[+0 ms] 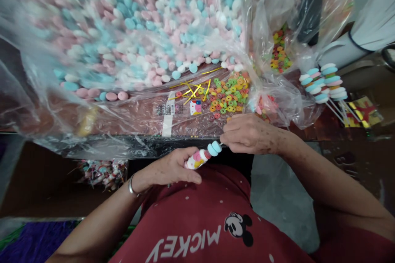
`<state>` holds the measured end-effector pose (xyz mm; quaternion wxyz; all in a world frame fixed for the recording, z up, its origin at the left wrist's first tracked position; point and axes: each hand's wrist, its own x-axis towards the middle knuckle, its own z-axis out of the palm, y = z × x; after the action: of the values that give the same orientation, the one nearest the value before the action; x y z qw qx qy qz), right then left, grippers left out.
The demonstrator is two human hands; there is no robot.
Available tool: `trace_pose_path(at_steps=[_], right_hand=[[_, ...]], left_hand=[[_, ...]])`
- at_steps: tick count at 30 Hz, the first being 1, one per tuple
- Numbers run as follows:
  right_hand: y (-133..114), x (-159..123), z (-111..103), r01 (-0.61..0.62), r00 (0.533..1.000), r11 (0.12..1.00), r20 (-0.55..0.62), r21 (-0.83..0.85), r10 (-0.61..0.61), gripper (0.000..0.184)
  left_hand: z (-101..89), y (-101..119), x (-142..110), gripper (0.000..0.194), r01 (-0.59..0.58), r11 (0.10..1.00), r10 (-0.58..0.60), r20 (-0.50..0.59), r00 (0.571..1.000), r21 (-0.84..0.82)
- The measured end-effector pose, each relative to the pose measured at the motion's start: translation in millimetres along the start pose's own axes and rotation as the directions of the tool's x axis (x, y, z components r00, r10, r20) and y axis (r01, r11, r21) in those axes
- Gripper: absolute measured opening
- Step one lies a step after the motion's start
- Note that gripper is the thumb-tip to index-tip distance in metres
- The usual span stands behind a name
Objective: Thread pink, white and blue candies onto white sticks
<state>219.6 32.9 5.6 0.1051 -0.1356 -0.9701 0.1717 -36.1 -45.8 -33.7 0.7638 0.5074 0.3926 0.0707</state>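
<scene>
In front of the red shirt, my left hand, with a bracelet at the wrist, is closed around a candy skewer. Its lower part has a white, pink and yellow printed piece, with a red ring and light-blue candies toward the upper end. My right hand pinches the thin stick that comes out beyond the blue candies. Just above my right hand, green, orange and red gummy rings lie on the plastic-covered table. Gold twist ties and a small printed label lie to their left.
A large clear bag of pink, blue and white candies spreads across the back. At right are finished-looking candy skewers, a bundle of white sticks and a dark object. A cardboard box with wrapped pieces stands below left.
</scene>
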Motion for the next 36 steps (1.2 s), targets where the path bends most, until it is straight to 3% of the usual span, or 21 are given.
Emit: trace_pose_path(at_steps=[6, 9, 15, 19, 23, 29, 33, 36], right_hand=[[-6.1, 7.7, 26.8, -0.046, 0.997, 0.989, 0.074, 0.139, 0.036, 0.028], [-7.2, 12.9, 34.0, -0.037, 0.994, 0.990, 0.111, 0.133, 0.022, 0.028], [-0.5, 14.6, 22.5, -0.120, 0.984, 0.980, 0.149, 0.157, 0.096, 0.024], [1.9, 11.8, 18.0, -0.195, 0.964, 0.960, 0.222, 0.202, 0.149, 0.024], [2.3, 10.2, 18.9, -0.157, 0.974, 0.970, 0.189, 0.183, 0.122, 0.025], [-0.5, 15.0, 25.8, -0.130, 0.983, 0.966, 0.157, 0.224, 0.096, 0.027], [-3.4, 19.3, 33.8, -0.145, 0.974, 0.953, 0.207, 0.265, 0.090, 0.022], [-1.6, 19.5, 32.4, -0.147, 0.970, 0.961, 0.226, 0.236, 0.093, 0.022]], left_hand=[[9.1, 2.0, 13.0, 0.038, -0.079, 0.963, 0.100, -0.068, 0.993, 0.259], [14.0, -0.7, 21.4, 0.039, -0.113, 0.952, 0.150, -0.115, 0.982, 0.283], [14.0, 2.2, 23.6, 0.042, -0.127, 0.934, 0.193, -0.173, 0.966, 0.335], [9.6, 7.0, 18.2, 0.037, -0.081, 0.897, 0.131, -0.086, 0.988, 0.435], [5.7, 5.5, 15.0, 0.038, -0.086, 0.919, 0.091, 0.006, 0.996, 0.386], [12.0, -0.6, 20.6, 0.041, -0.051, 0.994, 0.059, -0.083, 0.995, 0.093], [17.6, -3.3, 29.2, 0.043, -0.125, 0.958, 0.180, -0.204, 0.962, 0.259], [16.7, -2.8, 30.4, 0.042, -0.125, 0.933, 0.206, -0.217, 0.954, 0.338]])
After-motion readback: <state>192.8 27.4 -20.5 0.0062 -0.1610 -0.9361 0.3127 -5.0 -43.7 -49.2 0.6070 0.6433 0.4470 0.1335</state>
